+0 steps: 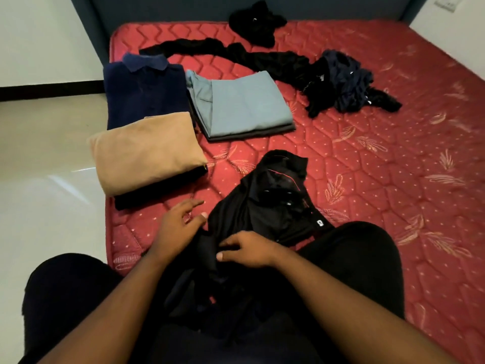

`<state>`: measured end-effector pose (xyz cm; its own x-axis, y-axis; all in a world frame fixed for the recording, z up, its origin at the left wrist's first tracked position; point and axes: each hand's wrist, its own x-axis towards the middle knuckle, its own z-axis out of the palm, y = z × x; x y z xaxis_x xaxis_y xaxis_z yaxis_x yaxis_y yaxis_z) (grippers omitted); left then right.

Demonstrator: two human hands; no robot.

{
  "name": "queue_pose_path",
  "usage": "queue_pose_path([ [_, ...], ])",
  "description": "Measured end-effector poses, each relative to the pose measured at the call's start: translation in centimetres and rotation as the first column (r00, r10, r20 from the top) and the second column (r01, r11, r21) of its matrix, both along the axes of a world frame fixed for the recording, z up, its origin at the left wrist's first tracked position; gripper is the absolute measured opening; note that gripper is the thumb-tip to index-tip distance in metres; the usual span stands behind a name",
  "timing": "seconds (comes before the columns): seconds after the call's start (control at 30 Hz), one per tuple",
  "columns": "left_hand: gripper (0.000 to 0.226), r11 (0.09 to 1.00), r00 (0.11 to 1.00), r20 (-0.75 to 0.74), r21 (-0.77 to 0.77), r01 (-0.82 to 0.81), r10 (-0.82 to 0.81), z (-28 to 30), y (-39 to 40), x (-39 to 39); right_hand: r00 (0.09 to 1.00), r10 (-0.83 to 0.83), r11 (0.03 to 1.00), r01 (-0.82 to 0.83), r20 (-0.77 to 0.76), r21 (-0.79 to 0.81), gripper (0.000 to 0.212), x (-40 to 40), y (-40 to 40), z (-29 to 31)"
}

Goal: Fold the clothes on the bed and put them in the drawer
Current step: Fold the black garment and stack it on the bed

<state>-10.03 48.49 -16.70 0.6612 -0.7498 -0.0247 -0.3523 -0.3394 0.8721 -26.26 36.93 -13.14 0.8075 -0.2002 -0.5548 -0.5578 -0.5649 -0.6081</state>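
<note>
Here, two hands [210, 240] grip one black garment [273, 206].

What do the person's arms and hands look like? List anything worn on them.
Both forearms are bare: no sleeves reach into view. The left hand and right hand wear no gloves, and no rings, watch or bracelets show. Fingernails look short and unpainted. The legs below wear dark trousers.
</note>
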Motion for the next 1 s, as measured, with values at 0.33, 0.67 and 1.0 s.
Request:
queue_pose_path([
  [0.33,0.063,0.940,0.950,0.074,0.188,0.286,-0.304,1.6,-7.1,-2.0,0.728,-0.678,0.684,0.675,0.099,-0.278,0.030,-7.0,-17.0,0.3],
  [0.67,0.033,0.798,0.841,0.143,0.429,0.423,-0.522,4.5,-15.9,-2.4,0.917,-0.378,0.925,0.369,-0.127,-0.093,0.072,-10.1,-19.7,2.1],
  [1.0,0.007,0.999,1.000,0.007,0.051,0.005,-0.005,6.0,-13.0,-1.4,0.830,-0.490,0.859,0.512,0.267,-0.015,0.016,-8.8,-19.4,2.2],
])
